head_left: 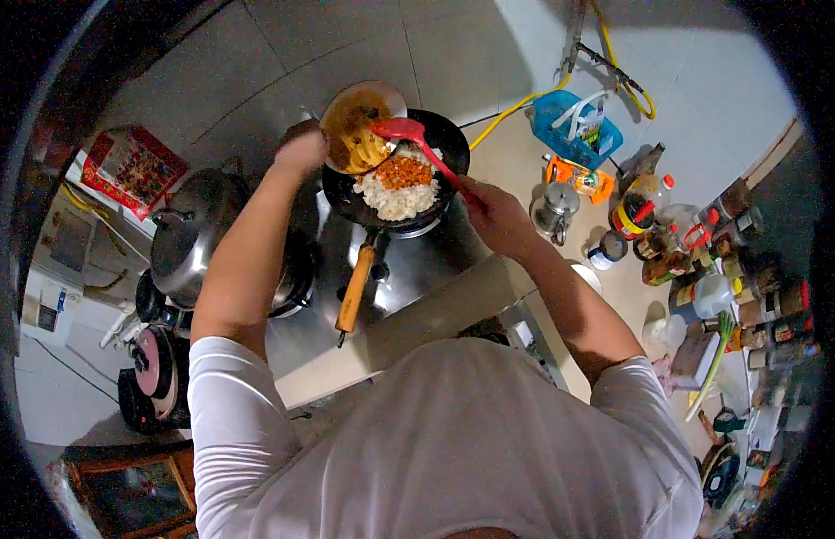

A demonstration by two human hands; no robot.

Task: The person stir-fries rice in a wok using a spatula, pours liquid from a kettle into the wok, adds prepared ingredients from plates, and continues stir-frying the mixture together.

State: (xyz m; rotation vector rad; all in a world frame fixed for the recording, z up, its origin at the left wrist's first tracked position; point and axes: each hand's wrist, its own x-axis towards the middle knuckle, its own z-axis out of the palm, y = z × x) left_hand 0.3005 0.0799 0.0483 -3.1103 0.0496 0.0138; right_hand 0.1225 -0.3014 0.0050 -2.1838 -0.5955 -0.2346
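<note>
My left hand (303, 148) grips the rim of a bowl (353, 97) tipped over the left side of the wok. Yellowish-brown food residue coats the inside of the bowl. My right hand (491, 214) is closed around the handle of a red spatula (401, 128), whose head is at the bowl's right edge. Below them, the black wok (451, 144) sits on the stove, its wooden handle (353, 292) pointing toward me. White rice (395, 199) lies in the wok, with orange-red minced food (406, 171) on top of it.
Left of the wok stands a large lidded metal pot (188, 238), with a pink-lidded cooker (152, 364) nearer me. To the right are a blue basket (561, 115), a metal pitcher (556, 208), an orange packet (581, 178) and several sauce bottles (631, 214).
</note>
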